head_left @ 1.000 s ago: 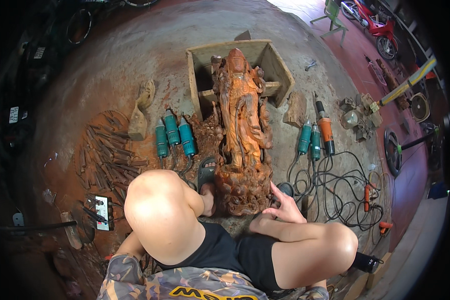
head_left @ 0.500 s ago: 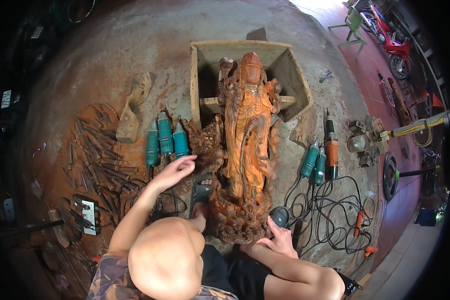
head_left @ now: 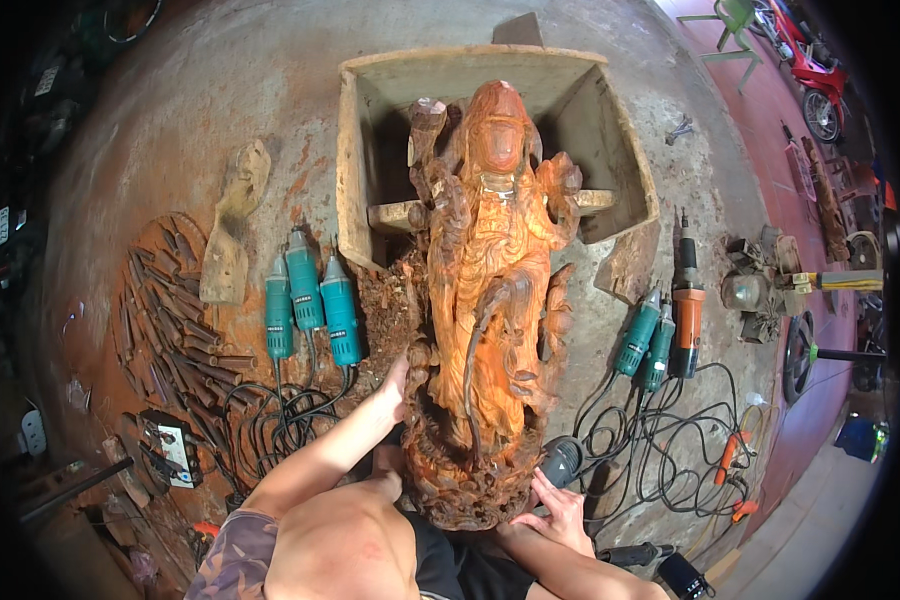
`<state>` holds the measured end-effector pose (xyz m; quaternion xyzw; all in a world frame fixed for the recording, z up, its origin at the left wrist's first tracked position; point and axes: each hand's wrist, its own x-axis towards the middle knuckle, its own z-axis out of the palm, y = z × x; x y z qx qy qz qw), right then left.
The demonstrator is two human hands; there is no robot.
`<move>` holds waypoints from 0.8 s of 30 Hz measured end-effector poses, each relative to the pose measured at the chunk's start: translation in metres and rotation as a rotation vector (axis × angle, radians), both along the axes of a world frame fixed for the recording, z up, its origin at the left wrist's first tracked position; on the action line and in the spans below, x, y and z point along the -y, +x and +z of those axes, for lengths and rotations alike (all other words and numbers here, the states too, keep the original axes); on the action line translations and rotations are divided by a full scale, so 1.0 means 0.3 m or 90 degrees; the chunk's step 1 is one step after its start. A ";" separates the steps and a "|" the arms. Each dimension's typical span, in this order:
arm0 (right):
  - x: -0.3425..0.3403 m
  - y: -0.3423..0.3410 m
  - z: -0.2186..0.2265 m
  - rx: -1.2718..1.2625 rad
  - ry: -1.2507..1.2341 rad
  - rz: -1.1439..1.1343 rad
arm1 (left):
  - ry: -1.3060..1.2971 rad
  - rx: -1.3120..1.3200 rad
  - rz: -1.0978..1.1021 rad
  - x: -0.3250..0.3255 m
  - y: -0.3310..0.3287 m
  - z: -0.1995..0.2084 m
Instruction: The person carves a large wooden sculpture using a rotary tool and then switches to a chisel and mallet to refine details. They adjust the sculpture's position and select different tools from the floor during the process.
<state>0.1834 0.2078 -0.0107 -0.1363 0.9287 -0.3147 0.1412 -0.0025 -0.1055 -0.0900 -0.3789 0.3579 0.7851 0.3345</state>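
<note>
A carved reddish-brown wooden statue (head_left: 500, 290) of a robed figure lies before me, its head end over a wooden box (head_left: 630, 150) and its knobbly base (head_left: 470, 490) towards my lap. My left hand (head_left: 398, 388) rests against the statue's left side, fingers extended along the wood and partly hidden by it. By the right edge of the base is my right hand (head_left: 558, 515), thumb and fingers apart, the fingertips at the wood. A dark sandal (head_left: 562, 460) on my foot shows just beyond it. Neither hand holds a tool.
Several teal die grinders (head_left: 340, 315) lie left of the statue, with cables. Farther left are a heap of chisels (head_left: 170, 320) and a wood block (head_left: 232, 225). On the right lie teal grinders (head_left: 638, 335), an orange grinder (head_left: 687, 310) and tangled black cables (head_left: 650, 440).
My left hand has moved from the air beside the grinders onto the statue's side. My right hand stays by the base. The view has shifted closer to the statue.
</note>
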 end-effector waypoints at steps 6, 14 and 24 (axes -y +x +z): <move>-0.027 0.023 -0.024 0.077 -0.052 -0.106 | -0.021 0.011 -0.033 -0.015 -0.004 0.114; -0.121 -0.028 -0.037 0.382 -0.188 -0.267 | -0.041 -0.073 -0.014 -0.057 0.052 0.127; -0.063 -0.007 -0.014 0.502 -0.341 -0.385 | 0.002 -0.103 -0.003 -0.039 0.072 0.082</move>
